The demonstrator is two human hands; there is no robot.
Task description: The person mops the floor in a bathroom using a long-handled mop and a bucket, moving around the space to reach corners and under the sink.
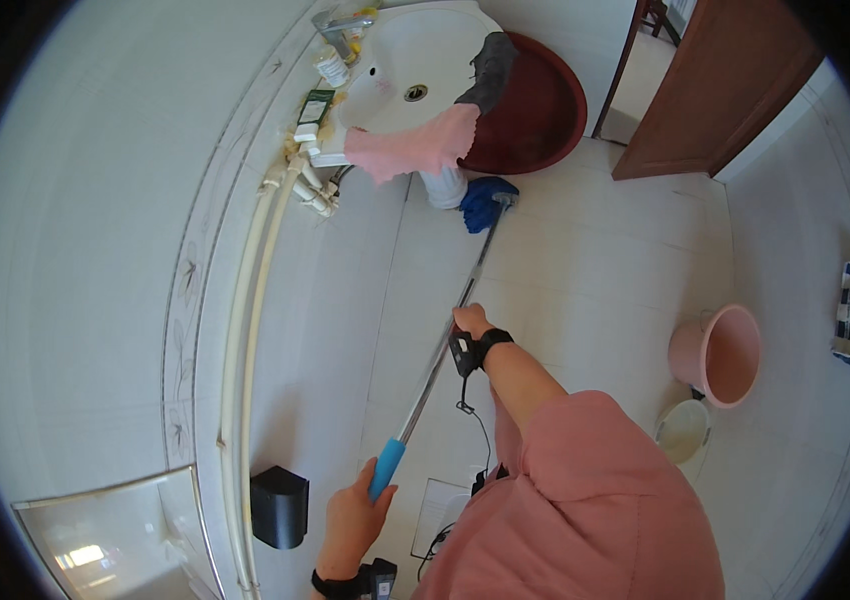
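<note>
A mop with a metal pole (426,382) slants across the view. My left hand (357,514) is closed around the blue grip (387,470) at its lower end. Farther up, my right hand (472,320) holds the metal pole near its middle. The blue mop head (482,202) lies on the tiled floor, beside the white pedestal (444,187) of the washbasin and close to a large dark red basin. Both wrists carry black straps with small devices.
The washbasin (425,45) has a pink cloth (417,146) and a grey cloth (491,71) over its edge. Behind stands the dark red basin (545,105). A pink bucket (684,352) and pale bowl (682,431) are at right. A brown door (717,82) stands ajar; pipes (241,337) line the left wall.
</note>
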